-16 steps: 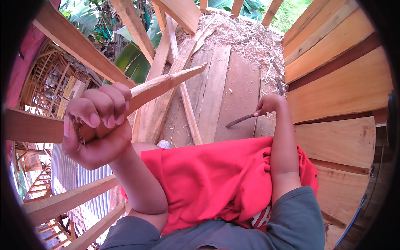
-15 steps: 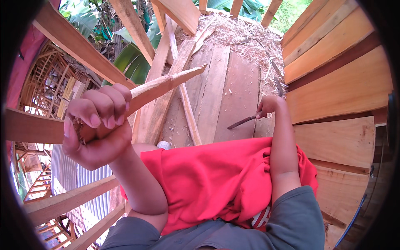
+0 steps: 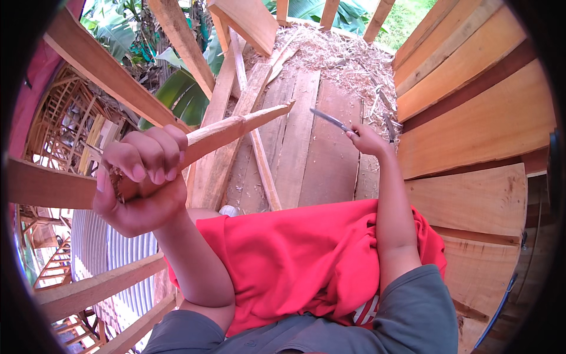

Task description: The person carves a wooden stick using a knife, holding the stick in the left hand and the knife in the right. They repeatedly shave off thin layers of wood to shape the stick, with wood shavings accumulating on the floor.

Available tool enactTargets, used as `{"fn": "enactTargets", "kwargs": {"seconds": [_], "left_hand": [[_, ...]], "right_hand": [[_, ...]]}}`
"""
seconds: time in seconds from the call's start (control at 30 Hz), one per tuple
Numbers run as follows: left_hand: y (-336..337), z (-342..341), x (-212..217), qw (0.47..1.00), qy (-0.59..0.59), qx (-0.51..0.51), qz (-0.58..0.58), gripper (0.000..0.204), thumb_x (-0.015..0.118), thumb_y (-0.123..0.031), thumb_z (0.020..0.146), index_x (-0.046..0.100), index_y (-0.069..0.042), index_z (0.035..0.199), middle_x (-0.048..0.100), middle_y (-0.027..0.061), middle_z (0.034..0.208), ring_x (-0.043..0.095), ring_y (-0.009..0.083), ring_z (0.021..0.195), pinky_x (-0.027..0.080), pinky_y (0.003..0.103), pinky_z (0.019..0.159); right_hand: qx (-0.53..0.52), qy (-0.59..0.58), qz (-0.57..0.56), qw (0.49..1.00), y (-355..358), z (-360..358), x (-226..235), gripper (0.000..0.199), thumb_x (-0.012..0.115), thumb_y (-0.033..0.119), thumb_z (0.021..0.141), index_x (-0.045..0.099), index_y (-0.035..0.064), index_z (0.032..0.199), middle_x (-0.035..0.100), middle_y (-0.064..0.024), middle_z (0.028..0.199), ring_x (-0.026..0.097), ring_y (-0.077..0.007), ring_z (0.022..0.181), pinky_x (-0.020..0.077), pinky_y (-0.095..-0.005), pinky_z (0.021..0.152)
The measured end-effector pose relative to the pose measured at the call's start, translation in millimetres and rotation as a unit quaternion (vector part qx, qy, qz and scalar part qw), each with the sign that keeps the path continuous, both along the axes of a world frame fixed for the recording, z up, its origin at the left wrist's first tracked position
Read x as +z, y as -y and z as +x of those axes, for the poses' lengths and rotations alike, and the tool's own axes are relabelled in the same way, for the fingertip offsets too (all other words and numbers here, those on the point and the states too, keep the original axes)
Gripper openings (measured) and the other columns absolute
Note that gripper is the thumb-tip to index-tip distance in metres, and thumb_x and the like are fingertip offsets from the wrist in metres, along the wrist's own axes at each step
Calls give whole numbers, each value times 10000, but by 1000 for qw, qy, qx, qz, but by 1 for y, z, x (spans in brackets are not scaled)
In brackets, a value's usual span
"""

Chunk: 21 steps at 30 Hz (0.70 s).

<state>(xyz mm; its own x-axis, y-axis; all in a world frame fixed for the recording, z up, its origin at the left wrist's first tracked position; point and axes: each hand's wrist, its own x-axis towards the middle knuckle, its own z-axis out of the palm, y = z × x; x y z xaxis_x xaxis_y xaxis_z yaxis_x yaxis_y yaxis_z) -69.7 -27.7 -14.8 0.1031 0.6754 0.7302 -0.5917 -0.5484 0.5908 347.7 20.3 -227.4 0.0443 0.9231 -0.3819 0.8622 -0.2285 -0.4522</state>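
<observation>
Seen from above, the person's left hand (image 3: pixel 141 177) is raised close to the camera, its grip closed tight around the thick end of a pale, roughly carved wooden stick (image 3: pixel 236 127). The stick slants up and to the right, ending in a splintered point above the weathered wooden floor planks (image 3: pixel 306 153). Farther off, the right hand (image 3: pixel 367 140) has its grip closed on the handle of a slim metal knife (image 3: pixel 330 120), whose blade points up and left, well apart from the stick's tip. A red cloth (image 3: pixel 295 259) covers the person's lap. Wood shavings (image 3: pixel 348 59) lie heaped on the planks beyond the knife.
</observation>
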Motion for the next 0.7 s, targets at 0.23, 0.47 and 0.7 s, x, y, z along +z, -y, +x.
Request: {"fn": "enactTargets", "kwargs": {"seconds": [0.23,0.47,0.7], "left_hand": [[-1,7,-3,1000,-5,-27,-4,374,343,-396,962,487,-91,799,472,43,650,421,171,556,347,375,631],[1,27,7,991,-67,-88,69,455,382,-389,960,508,-65,665,516,70,550,461,211,459,405,382,511],[7,35,14,979,-107,-129,117,491,425,-383,964,544,-34,639,538,86,530,489,228,426,455,367,481]], "right_hand": [[-91,-229,74,966,9,-104,46,454,429,349,1035,567,16,760,503,-41,642,455,-128,596,403,-304,581],[-134,-99,75,983,13,-166,61,583,312,385,992,664,-75,924,656,-304,1000,624,-459,975,472,-496,891],[-98,-181,21,978,11,-165,75,541,327,353,940,658,-73,934,636,-333,1035,613,-455,1022,456,-481,935]]}}
